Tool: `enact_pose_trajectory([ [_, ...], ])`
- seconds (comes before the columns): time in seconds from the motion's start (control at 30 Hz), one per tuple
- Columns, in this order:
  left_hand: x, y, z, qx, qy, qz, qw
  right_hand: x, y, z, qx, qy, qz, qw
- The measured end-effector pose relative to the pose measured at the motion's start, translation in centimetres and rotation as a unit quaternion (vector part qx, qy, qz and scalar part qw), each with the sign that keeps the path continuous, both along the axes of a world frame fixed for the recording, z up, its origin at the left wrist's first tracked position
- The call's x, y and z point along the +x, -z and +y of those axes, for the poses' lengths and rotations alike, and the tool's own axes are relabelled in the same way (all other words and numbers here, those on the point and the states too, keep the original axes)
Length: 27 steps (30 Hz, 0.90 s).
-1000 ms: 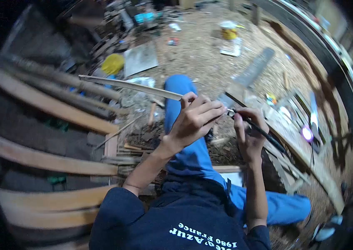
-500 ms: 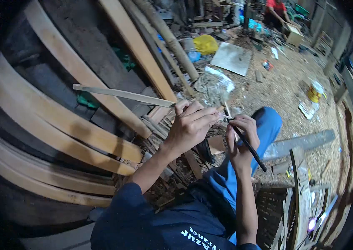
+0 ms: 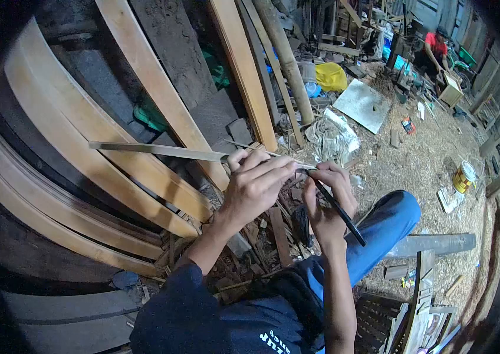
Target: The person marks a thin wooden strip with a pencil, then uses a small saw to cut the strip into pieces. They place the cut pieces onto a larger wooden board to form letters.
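My left hand (image 3: 254,187) is closed around a long, flat wooden strip (image 3: 158,151), which sticks out to the left and tapers slightly. Close by on the right, my right hand (image 3: 332,197) grips a slim black rod-like tool (image 3: 341,211), its long end slanting down past my wrist. The tool's other end meets the left fingertips, mostly covered by fingers. A thin pale sliver (image 3: 270,153) runs behind the knuckles of the left hand toward the right fingertips. Both hands are above my bent knee (image 3: 388,227) in blue trousers.
Curved wooden planks (image 3: 85,141) lean on the left. Wood scraps (image 3: 276,236) lie below my hands. Shavings cover the floor, with a pale square board (image 3: 362,106), a yellow bucket (image 3: 464,177) and a slatted wooden piece (image 3: 380,318). A person in red (image 3: 437,50) sits far back.
The view has shifted, so the surroundings sit lower and further right. The pale sliver that stood upright between my hands now lies slanted to the left. Both hands keep their holds.
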<state>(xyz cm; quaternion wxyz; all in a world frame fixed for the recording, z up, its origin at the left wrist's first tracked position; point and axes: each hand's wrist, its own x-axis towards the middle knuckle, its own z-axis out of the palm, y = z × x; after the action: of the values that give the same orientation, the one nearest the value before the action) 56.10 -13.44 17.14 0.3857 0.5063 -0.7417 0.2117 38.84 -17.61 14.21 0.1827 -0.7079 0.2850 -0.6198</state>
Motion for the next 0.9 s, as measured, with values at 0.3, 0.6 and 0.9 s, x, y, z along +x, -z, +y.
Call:
enact_pose_trajectory([
  [0.3, -0.3, -0.7, 0.5, 0.001, 0.008, -0.005, 1.0, -0.2, -0.9, 0.8, -0.009, 0.0, -0.021, 1.0],
  [0.6, -0.9, -1.2, 0.6, -0.02, 0.018, -0.032, 0.999, -1.1, -1.4, 1.9, 0.006, 0.003, -0.044, 0.999],
  [0.9, -1.2, -1.3, 0.5, -0.029, 0.029, -0.033, 0.999, -1.7, -1.7, 2.1, -0.012, 0.005, -0.026, 1.0],
])
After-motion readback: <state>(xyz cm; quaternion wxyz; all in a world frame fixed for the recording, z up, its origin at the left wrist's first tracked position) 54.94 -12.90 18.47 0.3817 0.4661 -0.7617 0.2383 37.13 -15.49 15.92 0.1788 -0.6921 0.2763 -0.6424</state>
